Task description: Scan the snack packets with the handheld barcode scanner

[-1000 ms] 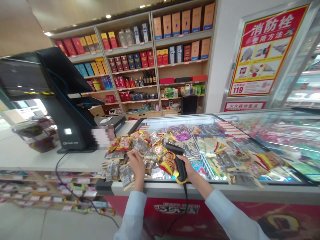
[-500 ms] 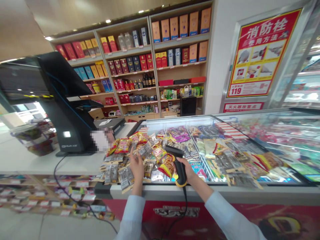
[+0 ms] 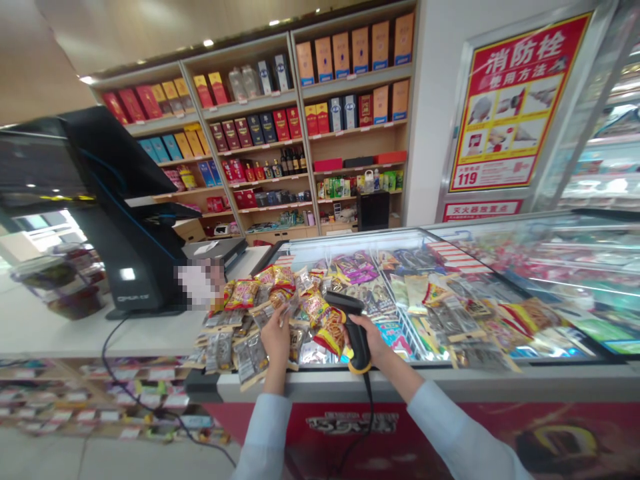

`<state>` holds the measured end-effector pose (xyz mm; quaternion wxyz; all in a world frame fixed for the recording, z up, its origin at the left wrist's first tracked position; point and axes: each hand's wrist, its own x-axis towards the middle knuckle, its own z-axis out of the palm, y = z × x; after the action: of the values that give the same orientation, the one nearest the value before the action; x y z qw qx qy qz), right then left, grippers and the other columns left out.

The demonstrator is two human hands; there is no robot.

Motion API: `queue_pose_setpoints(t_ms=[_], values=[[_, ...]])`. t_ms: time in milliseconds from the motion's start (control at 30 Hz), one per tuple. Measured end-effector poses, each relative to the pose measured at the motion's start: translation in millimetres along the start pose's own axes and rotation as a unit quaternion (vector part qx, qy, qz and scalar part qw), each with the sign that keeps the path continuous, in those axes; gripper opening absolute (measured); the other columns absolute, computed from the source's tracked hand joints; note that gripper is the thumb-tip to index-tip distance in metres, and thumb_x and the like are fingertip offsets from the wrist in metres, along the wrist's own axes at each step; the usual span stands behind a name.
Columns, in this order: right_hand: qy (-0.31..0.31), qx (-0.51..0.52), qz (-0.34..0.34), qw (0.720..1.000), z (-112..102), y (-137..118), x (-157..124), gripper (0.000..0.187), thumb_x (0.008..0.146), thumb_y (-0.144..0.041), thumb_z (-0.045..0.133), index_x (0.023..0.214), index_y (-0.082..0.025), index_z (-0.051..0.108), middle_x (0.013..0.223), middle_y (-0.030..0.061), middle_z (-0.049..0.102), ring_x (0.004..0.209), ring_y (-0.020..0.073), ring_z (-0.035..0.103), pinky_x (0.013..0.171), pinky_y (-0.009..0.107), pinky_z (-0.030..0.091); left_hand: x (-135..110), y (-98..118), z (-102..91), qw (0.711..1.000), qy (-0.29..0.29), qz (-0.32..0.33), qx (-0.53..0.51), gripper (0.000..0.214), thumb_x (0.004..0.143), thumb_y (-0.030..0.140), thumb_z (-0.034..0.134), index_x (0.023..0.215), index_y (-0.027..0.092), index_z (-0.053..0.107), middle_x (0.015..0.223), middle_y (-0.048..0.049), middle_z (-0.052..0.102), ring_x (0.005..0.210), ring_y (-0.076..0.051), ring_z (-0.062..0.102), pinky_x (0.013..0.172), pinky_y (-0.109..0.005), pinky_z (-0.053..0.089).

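My right hand [image 3: 371,337] is wrapped round the grip of a black barcode scanner [image 3: 350,320] with a yellow base, its head pointing left over a heap of snack packets [image 3: 260,303] on the freezer's glass lid [image 3: 400,267]. My left hand [image 3: 276,335] is raised over the heap, its fingers pinching a small silvery packet [image 3: 281,300] by its lower edge. Red and yellow packets [image 3: 330,328] lie between the two hands. The scanner's cable [image 3: 367,407] hangs down the front of the freezer.
A black till terminal [image 3: 120,220] stands on the white counter [image 3: 60,327] at the left, with a cable trailing down. A long glass-topped freezer [image 3: 500,293] runs to the right with more packets on it. Shelves of boxes and bottles [image 3: 300,133] fill the back wall beside a red poster [image 3: 515,107].
My left hand has lifted a silvery packet up from the heap towards the scanner's head. The right hand with the scanner has stayed almost still.
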<state>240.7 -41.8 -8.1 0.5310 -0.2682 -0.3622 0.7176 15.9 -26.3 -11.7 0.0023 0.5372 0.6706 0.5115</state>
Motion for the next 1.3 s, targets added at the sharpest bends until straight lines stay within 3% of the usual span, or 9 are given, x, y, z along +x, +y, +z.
queue_pose_setpoints(t_ms=[100, 267, 467, 1000, 1300], values=[[-0.001, 0.000, -0.003, 1.000, -1.9, 1.6, 0.8, 0.025, 0.068, -0.040, 0.061, 0.064, -0.014, 0.062, 0.047, 0.0028, 0.059, 0.038, 0.0129, 0.051, 0.038, 0.024, 0.037, -0.7, 1.5, -2.3, 0.999, 0.044, 0.000, 0.004, 0.026, 0.082, 0.037, 0.050, 0.097, 0.019, 0.061, 0.072, -0.0032, 0.067, 0.066, -0.019, 0.062, 0.064, -0.030, 0.045], [0.009, -0.005, 0.004, 1.000, -0.2, -0.6, -1.6, 0.024, 0.068, -0.039, 0.061, 0.069, -0.015, 0.064, 0.048, 0.0021, 0.059, 0.039, 0.0133, 0.052, 0.038, 0.023, 0.037, -3.2, 7.2, -4.1, 0.994, 0.092, 0.047, -0.020, 0.021, 0.082, 0.035, 0.049, 0.095, 0.019, 0.053, 0.093, -0.0089, 0.067, 0.084, -0.021, 0.064, 0.071, -0.031, 0.046], [-0.002, -0.018, -0.004, 1.000, 1.0, -0.5, -2.2, 0.026, 0.068, -0.040, 0.060, 0.059, -0.015, 0.060, 0.043, 0.0021, 0.057, 0.036, 0.0125, 0.049, 0.038, 0.023, 0.036, -4.5, 7.9, -4.1, 0.993, 0.103, 0.041, -0.034, 0.020, 0.083, 0.036, 0.048, 0.094, 0.019, 0.051, 0.093, -0.0096, 0.066, 0.086, -0.021, 0.064, 0.075, -0.032, 0.047], [-0.013, -0.023, -0.012, 1.000, 3.3, -3.5, -4.9, 0.026, 0.066, -0.039, 0.062, 0.061, -0.014, 0.060, 0.044, 0.0016, 0.057, 0.037, 0.0121, 0.050, 0.038, 0.022, 0.037, -2.1, 0.8, 0.3, 0.991, 0.117, 0.046, -0.040, 0.026, 0.081, 0.042, 0.051, 0.090, 0.018, 0.052, 0.091, -0.0098, 0.067, 0.085, -0.022, 0.065, 0.073, -0.033, 0.048], [-0.024, -0.006, -0.021, 0.999, 1.5, -2.1, -2.9, 0.024, 0.067, -0.038, 0.061, 0.061, -0.014, 0.059, 0.046, 0.0004, 0.058, 0.037, 0.0112, 0.050, 0.038, 0.022, 0.036, -3.2, 7.2, -1.9, 0.991, 0.124, 0.047, -0.033, 0.026, 0.081, 0.041, 0.051, 0.091, 0.018, 0.053, 0.092, -0.0096, 0.068, 0.084, -0.021, 0.065, 0.072, -0.032, 0.049]])
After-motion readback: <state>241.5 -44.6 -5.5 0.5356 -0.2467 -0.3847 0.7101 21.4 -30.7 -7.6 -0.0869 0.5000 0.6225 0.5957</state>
